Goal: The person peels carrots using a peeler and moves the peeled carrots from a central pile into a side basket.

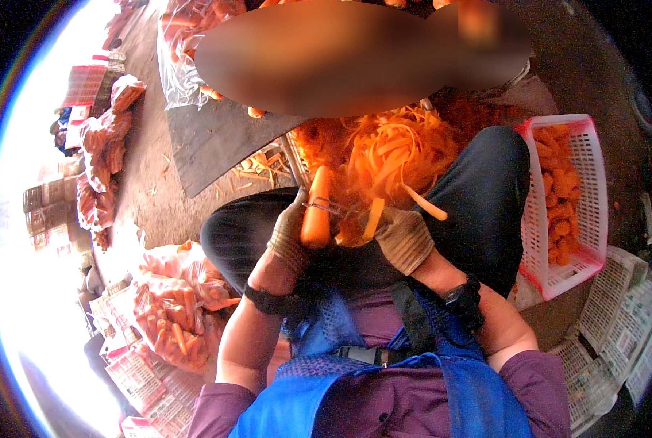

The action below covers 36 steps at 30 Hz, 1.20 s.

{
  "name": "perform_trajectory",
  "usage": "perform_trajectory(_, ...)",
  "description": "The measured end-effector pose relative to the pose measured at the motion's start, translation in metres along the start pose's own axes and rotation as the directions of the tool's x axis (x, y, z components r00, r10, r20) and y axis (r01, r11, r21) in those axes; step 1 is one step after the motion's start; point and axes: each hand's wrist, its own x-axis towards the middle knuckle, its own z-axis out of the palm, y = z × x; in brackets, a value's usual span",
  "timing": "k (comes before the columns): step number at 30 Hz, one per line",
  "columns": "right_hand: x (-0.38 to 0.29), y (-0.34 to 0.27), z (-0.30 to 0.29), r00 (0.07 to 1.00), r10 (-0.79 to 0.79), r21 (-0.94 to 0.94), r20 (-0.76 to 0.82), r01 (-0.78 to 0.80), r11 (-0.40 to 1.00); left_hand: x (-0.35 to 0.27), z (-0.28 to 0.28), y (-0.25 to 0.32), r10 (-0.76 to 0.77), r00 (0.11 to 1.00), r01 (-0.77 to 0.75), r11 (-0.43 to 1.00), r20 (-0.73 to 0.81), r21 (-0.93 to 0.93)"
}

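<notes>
Between my knees lies a large heap of carrot peelings (394,145). My left hand (292,227), in a knit glove, grips a thick carrot (317,211) that stands roughly upright in the view. Across the carrot runs a thin metal peeler (326,205), its handle side hidden towards my right hand. My right hand (405,235), gloved too, is closed at the peeler's side, with a strip of peel (374,218) hanging beside its fingers. A narrow peeled piece (424,201) sticks out just above that hand.
At the right a white and red plastic basket (593,219) holds orange pieces. Bags of carrots (178,312) lie at the lower left, by stacked crates (140,378). A dark board (216,145) lies on the floor ahead. More crates (605,339) stand at the lower right. The top is blurred out.
</notes>
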Motion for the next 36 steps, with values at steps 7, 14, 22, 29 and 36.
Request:
perform_trajectory(7,0.002,-0.012,-0.012,0.989,0.117,0.059,0.092,-0.123,0.991,0.009,0.045,0.004,0.088,0.996,-0.088,0.996,0.011,-0.001)
perform_trajectory(14,0.004,0.01,-0.013,0.991,0.126,-0.169,0.032,-0.119,0.978,-0.077,0.038,-0.01,-0.08,0.993,0.105,0.926,-0.083,0.363)
perform_trajectory(22,0.007,0.005,-0.007,0.995,0.085,0.069,0.042,-0.088,0.994,-0.041,0.017,-0.005,0.057,0.993,-0.052,0.997,-0.105,0.054)
perform_trajectory(29,0.002,-0.004,-0.007,0.997,0.042,0.147,0.07,-0.052,0.988,0.014,0.013,0.009,0.104,0.995,-0.104,0.994,0.006,0.019)
perform_trajectory(36,0.002,-0.013,-0.015,0.999,0.044,0.217,-0.032,-0.037,0.975,-0.017,0.064,0.005,0.085,0.995,-0.094,0.976,0.054,0.194)
